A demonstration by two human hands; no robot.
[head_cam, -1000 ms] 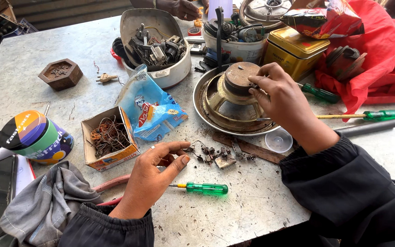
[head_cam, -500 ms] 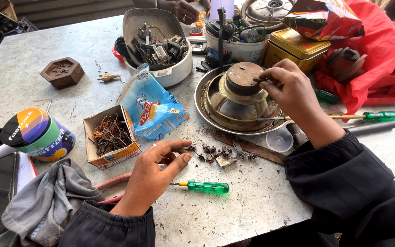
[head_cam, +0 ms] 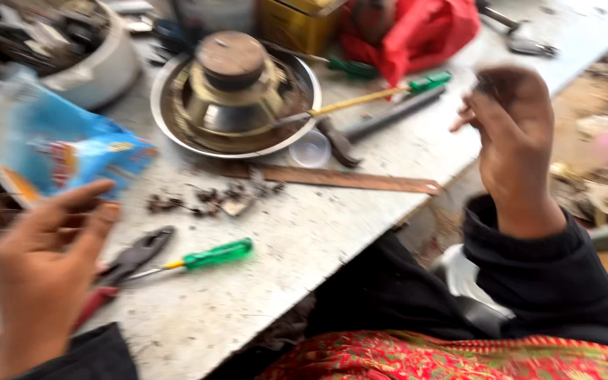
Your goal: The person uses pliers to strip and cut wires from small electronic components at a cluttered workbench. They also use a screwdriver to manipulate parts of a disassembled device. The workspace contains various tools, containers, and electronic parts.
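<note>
Speaker [head_cam: 237,91] sits in its metal bowl [head_cam: 170,134], far on the table [head_cam: 304,232]; your right hand [head_cam: 511,134] has lifted off it, grip pinched, contents unclear. Left hand [head_cam: 43,274] hovers open near the pliers [head_cam: 124,264].

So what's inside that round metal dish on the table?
The metal dish holds a brownish speaker part with a round cap on top; a screwdriver's shaft reaches in over the rim. Whatever lies beneath the part is covered.
</note>
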